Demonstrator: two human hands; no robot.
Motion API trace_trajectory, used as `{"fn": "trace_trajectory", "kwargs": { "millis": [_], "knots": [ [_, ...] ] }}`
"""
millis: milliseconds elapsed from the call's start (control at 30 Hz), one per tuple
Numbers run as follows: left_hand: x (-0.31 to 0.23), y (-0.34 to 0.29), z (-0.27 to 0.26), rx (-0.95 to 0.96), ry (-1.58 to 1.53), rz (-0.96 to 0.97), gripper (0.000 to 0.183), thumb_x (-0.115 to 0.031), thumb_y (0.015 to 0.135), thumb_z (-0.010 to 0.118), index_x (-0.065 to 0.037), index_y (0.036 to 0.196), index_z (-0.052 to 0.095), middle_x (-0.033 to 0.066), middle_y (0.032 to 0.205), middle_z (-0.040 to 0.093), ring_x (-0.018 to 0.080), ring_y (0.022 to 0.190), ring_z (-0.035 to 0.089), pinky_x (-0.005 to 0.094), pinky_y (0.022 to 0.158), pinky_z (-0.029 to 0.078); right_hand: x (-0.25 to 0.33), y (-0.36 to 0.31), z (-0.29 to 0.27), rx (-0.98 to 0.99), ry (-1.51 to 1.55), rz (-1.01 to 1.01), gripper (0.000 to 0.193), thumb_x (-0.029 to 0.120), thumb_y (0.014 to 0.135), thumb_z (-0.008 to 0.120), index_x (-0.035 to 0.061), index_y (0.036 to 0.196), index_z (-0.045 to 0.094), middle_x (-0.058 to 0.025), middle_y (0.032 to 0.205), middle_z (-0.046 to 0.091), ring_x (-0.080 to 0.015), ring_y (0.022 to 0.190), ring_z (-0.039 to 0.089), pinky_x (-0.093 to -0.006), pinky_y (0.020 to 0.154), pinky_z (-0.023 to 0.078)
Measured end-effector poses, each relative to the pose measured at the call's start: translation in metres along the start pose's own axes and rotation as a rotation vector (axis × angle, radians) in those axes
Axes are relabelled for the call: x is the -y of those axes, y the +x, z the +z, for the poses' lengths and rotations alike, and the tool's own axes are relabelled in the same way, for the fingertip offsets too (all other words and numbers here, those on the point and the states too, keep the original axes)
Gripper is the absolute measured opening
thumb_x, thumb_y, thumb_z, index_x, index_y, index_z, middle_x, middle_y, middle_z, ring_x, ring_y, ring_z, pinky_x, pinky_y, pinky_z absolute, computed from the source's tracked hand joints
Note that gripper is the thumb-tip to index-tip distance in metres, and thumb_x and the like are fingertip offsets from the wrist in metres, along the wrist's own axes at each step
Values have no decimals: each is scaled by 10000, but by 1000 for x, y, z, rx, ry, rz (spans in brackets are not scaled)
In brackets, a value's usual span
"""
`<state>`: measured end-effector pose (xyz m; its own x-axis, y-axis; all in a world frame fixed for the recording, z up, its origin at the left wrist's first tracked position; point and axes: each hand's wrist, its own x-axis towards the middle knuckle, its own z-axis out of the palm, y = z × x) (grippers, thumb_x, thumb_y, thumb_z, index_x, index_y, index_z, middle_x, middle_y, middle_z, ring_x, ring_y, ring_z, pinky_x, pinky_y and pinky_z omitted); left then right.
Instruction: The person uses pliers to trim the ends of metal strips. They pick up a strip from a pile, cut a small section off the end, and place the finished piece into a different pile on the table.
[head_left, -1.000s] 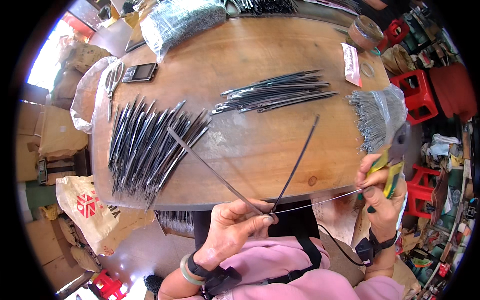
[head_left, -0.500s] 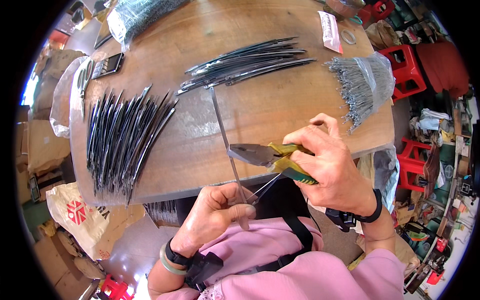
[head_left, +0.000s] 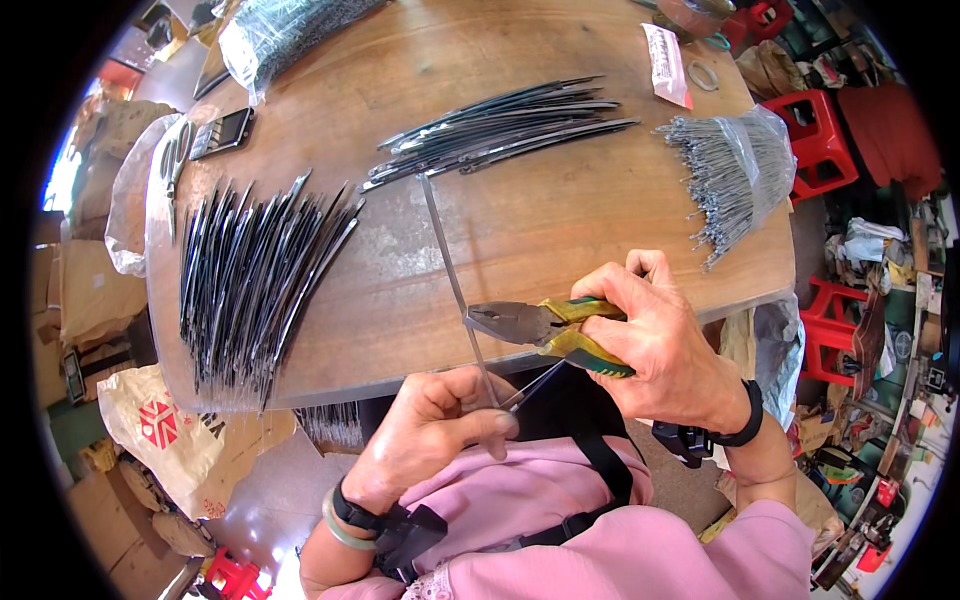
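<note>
My left hand (head_left: 440, 420) is closed near the table's front edge, pinching the lower end of a long, thin dark strip (head_left: 440, 230). The strip slants up across the table, and its far tip meets a bundle of dark strips (head_left: 500, 130). In my right hand (head_left: 655, 350) are combination pliers (head_left: 515, 322) with yellow and green handles. Their jaw tip touches or nearly touches the strip partway along; whether it grips the strip cannot be seen. Thin wire-like pieces (head_left: 535, 388) run from my left fingers toward my right hand, partly hidden.
A larger pile of dark strips (head_left: 265, 290) lies on the left of the wooden table (head_left: 570, 215). Scissors (head_left: 174, 165) and a phone-like device (head_left: 222, 133) are beyond it. A plastic-wrapped wire bundle (head_left: 735, 175) lies at right. Red stools (head_left: 820, 145) stand past the table.
The pliers have come slightly down toward me, and their handles look a little wider apart. My left hand keeps its pinch on the strip. The whole view has shifted slightly.
</note>
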<state>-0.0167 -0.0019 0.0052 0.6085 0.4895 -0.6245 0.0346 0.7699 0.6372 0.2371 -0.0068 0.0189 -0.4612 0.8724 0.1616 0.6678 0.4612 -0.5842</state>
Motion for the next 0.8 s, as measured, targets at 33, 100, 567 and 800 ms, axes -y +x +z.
{"fn": "trace_trajectory", "kwargs": {
  "millis": [33,100,567,800],
  "knots": [
    [-5,-1,1,4,17,-5,45,72,878,627,85,908,657,114,917,694,157,856,658,272,754,536,0,-1,0,-9,9,11,199,115,677,727,71,869,710,-83,987,585,-257,865,550,-423,858,356],
    [-15,1,-5,43,75,109,94,70,886,606,84,952,673,123,965,702,168,932,651,278,785,534,-1,-3,1,-42,25,-12,241,64,597,748,31,822,668,-89,994,579,-272,837,504,-414,821,354],
    [-2,16,12,44,-329,-175,154,-115,965,624,30,1013,640,71,656,597,148,452,534,253,414,376,9,5,15,-16,57,-65,152,98,693,694,31,824,654,-93,957,558,-262,862,583,-451,899,349],
    [9,12,11,-39,-453,-103,189,-165,974,615,18,1016,634,21,623,499,82,434,361,224,409,250,8,3,9,-185,-58,-12,220,115,664,728,36,861,668,-79,1022,591,-267,963,586,-472,914,348]
  ]
}}
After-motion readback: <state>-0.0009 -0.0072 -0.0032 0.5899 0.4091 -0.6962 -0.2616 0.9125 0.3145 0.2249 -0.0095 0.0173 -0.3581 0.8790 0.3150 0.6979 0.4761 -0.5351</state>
